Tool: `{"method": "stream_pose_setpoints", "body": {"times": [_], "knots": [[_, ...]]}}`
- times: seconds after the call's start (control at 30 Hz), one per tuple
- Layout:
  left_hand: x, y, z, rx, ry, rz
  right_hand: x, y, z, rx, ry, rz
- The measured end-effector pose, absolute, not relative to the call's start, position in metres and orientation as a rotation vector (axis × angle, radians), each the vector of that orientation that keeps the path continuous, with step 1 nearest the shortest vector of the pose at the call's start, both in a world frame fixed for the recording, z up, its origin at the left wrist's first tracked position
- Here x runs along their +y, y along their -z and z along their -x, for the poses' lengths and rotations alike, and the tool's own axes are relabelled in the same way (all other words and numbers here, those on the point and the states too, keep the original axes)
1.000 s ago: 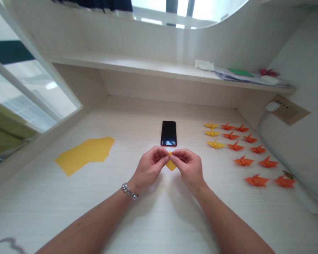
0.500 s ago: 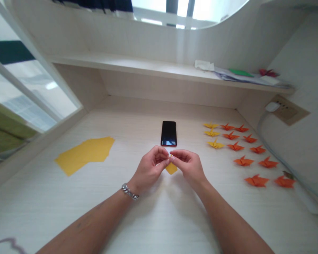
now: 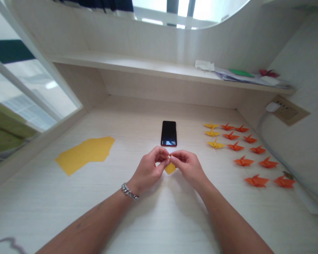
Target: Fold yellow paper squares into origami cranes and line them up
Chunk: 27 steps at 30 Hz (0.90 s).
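Folded paper: a small yellow piece (image 3: 170,169) is held in the middle, over the bench (image 3: 148,218), with its pointed end toward the near side.
Left hand: its thumb and fingers (image 3: 152,167) are pinched on the far end of the folded paper.
Right hand: its thumb and fingers (image 3: 189,165) are pinched on that same end, close to the left ones.
Bracelet: a silver chain (image 3: 129,191) goes around the left wrist.
Phone: it (image 3: 169,133) lies flat on the bench, just past the hands, with a dark screen.
Yellow sheets: they (image 3: 86,154) lie spread on top of each other, on the left of the bench.
Yellow birds: three paper ones (image 3: 215,144) sit in a line, right of the phone.
Orange birds: ten paper ones (image 3: 243,161) sit in two lines, right of the yellow birds.
Cord: a gray one (image 3: 267,143) runs down past the orange birds from a white plug (image 3: 272,107) in the wall socket (image 3: 290,112).
Shelf: it (image 3: 137,67) runs along the far side, with papers (image 3: 228,75) and a green thing (image 3: 240,73) on its right end.
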<state>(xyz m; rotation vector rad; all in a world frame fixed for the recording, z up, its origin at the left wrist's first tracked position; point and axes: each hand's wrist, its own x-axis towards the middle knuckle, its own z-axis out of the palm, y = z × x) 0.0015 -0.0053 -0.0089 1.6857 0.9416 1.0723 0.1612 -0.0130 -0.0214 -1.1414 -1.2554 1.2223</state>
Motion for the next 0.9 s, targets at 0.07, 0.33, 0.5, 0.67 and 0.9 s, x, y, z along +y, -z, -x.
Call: {"method": "stream_pose_setpoints", "body": {"times": [0.07,0.33,0.5,0.67,0.9], "knots": [[-0.005,0.01,-0.001,0.97,-1.069,-1.722,-0.013,0.02,-0.162,-1.323,-1.182,1.186],[-0.005,0.009,-0.001,1.008,-1.05,-1.799,-0.019,0.014,-0.158,-1.376,-0.989,1.282],[-0.005,0.008,-0.002,0.964,-1.074,-1.734,-0.017,0.018,-0.16,-1.393,-1.01,1.239],[-0.005,0.009,-0.003,0.874,-1.026,-1.614,-0.018,0.016,-0.161,-1.391,-1.017,1.241],[0.0,0.009,0.0,0.896,-1.04,-1.462,-0.011,0.024,-0.159,-1.227,-1.29,1.123]]}}
